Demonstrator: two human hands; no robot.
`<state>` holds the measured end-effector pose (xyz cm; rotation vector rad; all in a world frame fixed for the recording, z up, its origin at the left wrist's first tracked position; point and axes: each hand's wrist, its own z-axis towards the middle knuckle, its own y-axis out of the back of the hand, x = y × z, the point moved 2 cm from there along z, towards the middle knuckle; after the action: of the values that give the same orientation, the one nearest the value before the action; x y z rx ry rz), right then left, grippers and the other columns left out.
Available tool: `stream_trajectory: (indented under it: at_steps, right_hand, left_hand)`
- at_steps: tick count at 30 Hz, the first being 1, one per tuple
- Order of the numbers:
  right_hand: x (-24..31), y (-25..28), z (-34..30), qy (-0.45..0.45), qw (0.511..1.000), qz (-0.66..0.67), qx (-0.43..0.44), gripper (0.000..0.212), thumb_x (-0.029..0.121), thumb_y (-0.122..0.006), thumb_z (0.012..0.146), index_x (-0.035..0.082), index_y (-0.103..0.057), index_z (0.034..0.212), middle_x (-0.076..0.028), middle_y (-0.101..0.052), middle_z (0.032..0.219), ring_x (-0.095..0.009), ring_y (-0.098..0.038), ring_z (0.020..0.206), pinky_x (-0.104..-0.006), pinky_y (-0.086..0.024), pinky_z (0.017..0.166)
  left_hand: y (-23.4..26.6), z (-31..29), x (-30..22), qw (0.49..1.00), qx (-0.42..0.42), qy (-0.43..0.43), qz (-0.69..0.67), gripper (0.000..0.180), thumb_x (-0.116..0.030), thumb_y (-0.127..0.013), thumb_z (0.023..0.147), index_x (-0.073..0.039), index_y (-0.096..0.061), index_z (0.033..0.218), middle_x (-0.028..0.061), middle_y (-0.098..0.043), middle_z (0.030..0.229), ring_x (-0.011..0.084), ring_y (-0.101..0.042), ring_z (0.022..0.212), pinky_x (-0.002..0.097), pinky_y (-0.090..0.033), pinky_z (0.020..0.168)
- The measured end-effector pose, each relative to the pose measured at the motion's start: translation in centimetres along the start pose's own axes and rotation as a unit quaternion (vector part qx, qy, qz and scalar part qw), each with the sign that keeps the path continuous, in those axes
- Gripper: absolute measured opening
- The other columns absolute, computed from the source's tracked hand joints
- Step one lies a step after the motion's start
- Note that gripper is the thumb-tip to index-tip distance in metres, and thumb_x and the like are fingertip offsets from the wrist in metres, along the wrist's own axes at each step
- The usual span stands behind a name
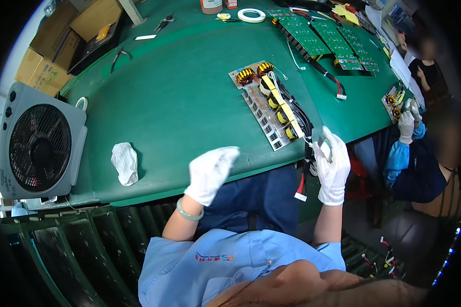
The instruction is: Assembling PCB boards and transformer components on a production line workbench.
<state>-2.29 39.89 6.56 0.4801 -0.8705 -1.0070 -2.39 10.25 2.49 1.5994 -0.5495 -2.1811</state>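
Circuit board (271, 105) with yellow coils lies near the green table's (179, 102) front edge. Right hand (333, 166) pinches a small connector (322, 146) on the black wire bundle (299, 117); left hand (210, 171) hovers loosely curled, empty. Best kept slack-free, pulling straight.

We hold both hands raised in white gloves, forearms bare below blue short sleeves. Our left hand (210, 171) hangs loosely curled, palm down, fingers empty, a pale green bangle at the wrist. Our right hand (333, 166) stands upright, fingers pinched together near the thumb.
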Motion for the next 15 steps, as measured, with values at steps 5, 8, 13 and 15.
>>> stream_trajectory:
  at_steps: [5,8,13,15]
  right_hand:
    - [1.3,-2.6,3.0,0.052,0.996,-0.059,0.040,0.050,0.019,-0.079,0.079,0.004,-0.064,0.124,-0.016,-0.067,0.111,-0.033,-0.065,0.103,-0.0387,-0.053,0.086]
    - [1.5,-5.2,4.4,0.073,0.991,-0.097,0.059,0.058,0.031,-0.083,0.075,0.004,-0.064,0.123,-0.014,-0.068,0.112,-0.030,-0.065,0.099,-0.0368,-0.055,0.083]
    - [0.8,-7.7,5.2,0.094,0.980,-0.156,0.078,0.058,0.037,-0.082,0.074,0.004,-0.064,0.117,-0.010,-0.066,0.098,-0.027,-0.064,0.088,-0.0358,-0.054,0.072]
    - [0.9,-8.0,5.4,0.090,0.979,-0.162,0.088,0.056,0.039,-0.082,0.073,0.005,-0.064,0.115,-0.008,-0.065,0.093,-0.027,-0.063,0.085,-0.0360,-0.053,0.070]
  left_hand:
    - [2.5,-1.6,4.5,0.987,-0.057,0.131,0.079,0.018,-0.020,-0.069,0.094,-0.002,-0.073,0.090,0.0082,-0.064,0.065,0.0147,-0.059,0.054,0.0291,-0.047,0.054]
    - [2.2,-1.3,3.9,0.983,-0.074,0.019,0.169,0.019,-0.022,-0.071,0.092,-0.004,-0.072,0.087,0.0097,-0.064,0.065,0.0210,-0.059,0.054,0.0307,-0.047,0.055]
    - [2.3,-1.0,3.6,0.987,-0.074,0.015,0.144,0.018,-0.022,-0.073,0.090,-0.005,-0.072,0.083,0.0113,-0.063,0.066,0.0266,-0.060,0.057,0.0327,-0.048,0.055]
    - [2.5,-1.1,3.5,0.988,-0.074,0.013,0.135,0.018,-0.022,-0.073,0.089,-0.005,-0.072,0.082,0.0114,-0.063,0.066,0.0267,-0.060,0.057,0.0330,-0.048,0.055]
